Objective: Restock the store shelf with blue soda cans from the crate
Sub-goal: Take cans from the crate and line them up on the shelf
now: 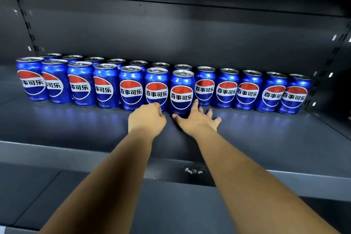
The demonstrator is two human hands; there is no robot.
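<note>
**Shelf part-stocked, second row about half in**

Dark store shelf (266, 138) carries blue soda cans standing upright, logos out. Back row (226, 89) runs nearly full width, left end to right end. Front row (80, 83) covers only the left stretch, seven cans, ending at the newest can (181, 93) near the middle. Right of it the back-row cans have bare shelf in front, so roughly five front slots look unfilled; judged about halfway through this row.

Crate not in view, so remaining stock cannot be told.

Left hand (147, 118): fingers curled, knuckles at the base of the sixth front can (156, 89); grip holds nothing that I can see. Right hand (197, 119): fingers spread, thumb and forefinger either side of the newest can's base, touching, not clasping.
</note>
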